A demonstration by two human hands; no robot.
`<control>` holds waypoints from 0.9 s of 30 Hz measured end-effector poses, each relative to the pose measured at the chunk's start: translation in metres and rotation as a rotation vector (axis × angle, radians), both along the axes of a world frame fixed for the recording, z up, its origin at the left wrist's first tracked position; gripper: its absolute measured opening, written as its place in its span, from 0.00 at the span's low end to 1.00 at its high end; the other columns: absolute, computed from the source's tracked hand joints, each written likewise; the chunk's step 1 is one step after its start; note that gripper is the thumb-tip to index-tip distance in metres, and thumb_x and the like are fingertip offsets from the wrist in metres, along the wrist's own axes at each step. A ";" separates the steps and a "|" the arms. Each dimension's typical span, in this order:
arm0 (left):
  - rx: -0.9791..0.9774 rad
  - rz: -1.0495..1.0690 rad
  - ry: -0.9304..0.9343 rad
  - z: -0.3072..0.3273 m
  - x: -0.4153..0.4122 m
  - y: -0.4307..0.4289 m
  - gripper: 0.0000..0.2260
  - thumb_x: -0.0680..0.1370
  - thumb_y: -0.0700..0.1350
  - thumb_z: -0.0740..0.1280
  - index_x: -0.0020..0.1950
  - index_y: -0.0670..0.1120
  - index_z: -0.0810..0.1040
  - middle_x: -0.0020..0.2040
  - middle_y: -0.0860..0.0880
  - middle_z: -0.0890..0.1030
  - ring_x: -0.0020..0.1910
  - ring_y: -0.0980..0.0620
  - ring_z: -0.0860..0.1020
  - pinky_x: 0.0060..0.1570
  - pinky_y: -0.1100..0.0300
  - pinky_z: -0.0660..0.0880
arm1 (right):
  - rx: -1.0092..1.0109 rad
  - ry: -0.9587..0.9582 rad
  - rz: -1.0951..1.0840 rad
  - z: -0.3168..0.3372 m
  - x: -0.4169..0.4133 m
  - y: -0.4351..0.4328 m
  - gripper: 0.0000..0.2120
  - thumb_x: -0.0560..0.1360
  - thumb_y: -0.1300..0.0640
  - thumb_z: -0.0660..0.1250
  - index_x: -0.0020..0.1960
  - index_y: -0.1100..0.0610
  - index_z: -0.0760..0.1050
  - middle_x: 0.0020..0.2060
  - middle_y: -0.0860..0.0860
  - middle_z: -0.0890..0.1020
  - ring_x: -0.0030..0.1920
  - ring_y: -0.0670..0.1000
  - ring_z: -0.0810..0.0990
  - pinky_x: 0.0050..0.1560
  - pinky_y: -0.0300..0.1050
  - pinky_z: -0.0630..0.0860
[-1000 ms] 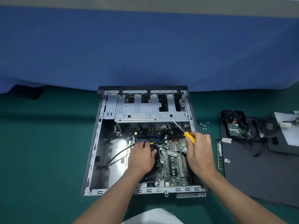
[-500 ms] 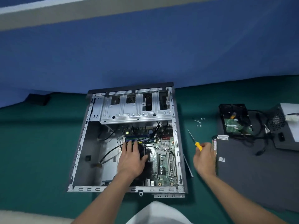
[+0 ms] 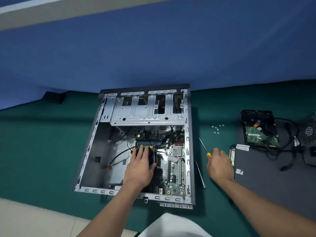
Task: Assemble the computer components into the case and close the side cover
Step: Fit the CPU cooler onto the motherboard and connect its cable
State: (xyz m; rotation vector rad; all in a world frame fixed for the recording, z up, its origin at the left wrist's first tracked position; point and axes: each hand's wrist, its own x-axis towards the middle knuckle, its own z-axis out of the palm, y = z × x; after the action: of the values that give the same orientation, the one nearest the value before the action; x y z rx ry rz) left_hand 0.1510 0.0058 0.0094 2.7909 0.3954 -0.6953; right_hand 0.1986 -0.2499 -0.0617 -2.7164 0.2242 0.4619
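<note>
The open computer case (image 3: 93, 142) lies flat on the green mat, with the motherboard (image 3: 174, 168) mounted in its right half. My left hand (image 3: 140, 166) rests with straight fingers on the black CPU cooler fan (image 3: 153, 159) inside the case. My right hand (image 3: 219, 164) is outside the case, to its right and low over the mat. It grips the yellow handle of a screwdriver (image 3: 203, 145), whose thin shaft points up and left. The dark side cover (image 3: 273, 182) lies flat at the right.
Right of my right hand a RAM stick (image 3: 231, 155) lies along the cover's edge. A hard drive (image 3: 258, 129), a power supply (image 3: 309, 132) and tangled cables sit at the far right. Several small screws (image 3: 216, 129) and a thin metal strip (image 3: 200, 173) lie beside the case.
My right hand has carried the screwdriver out of the case to the mat on its right. My left hand stays on the cooler fan. The view has tilted.
</note>
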 end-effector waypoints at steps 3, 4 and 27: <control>0.005 0.004 -0.001 0.001 0.000 -0.001 0.31 0.83 0.55 0.57 0.80 0.47 0.47 0.80 0.51 0.45 0.79 0.48 0.43 0.75 0.52 0.52 | -0.012 0.058 0.028 0.005 0.004 -0.001 0.10 0.81 0.53 0.55 0.55 0.60 0.67 0.52 0.58 0.75 0.54 0.60 0.74 0.50 0.53 0.73; 0.009 0.005 -0.001 0.001 0.000 -0.002 0.31 0.83 0.54 0.57 0.80 0.47 0.47 0.80 0.51 0.46 0.79 0.47 0.43 0.75 0.52 0.52 | -0.010 0.078 0.030 0.006 0.006 -0.002 0.10 0.81 0.53 0.55 0.55 0.60 0.67 0.52 0.58 0.75 0.54 0.60 0.74 0.50 0.53 0.73; -0.055 0.032 -0.088 0.002 -0.001 0.002 0.30 0.82 0.54 0.59 0.80 0.48 0.51 0.80 0.50 0.51 0.78 0.47 0.45 0.75 0.53 0.47 | -0.101 0.118 -0.327 0.007 -0.018 -0.017 0.15 0.71 0.68 0.66 0.56 0.69 0.69 0.53 0.65 0.74 0.54 0.65 0.72 0.49 0.57 0.75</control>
State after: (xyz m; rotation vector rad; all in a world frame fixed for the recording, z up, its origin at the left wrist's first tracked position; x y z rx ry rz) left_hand 0.1498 0.0081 0.0116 2.7457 0.3967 -0.5659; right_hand 0.1802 -0.2674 -0.0551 -2.6779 0.7281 0.5247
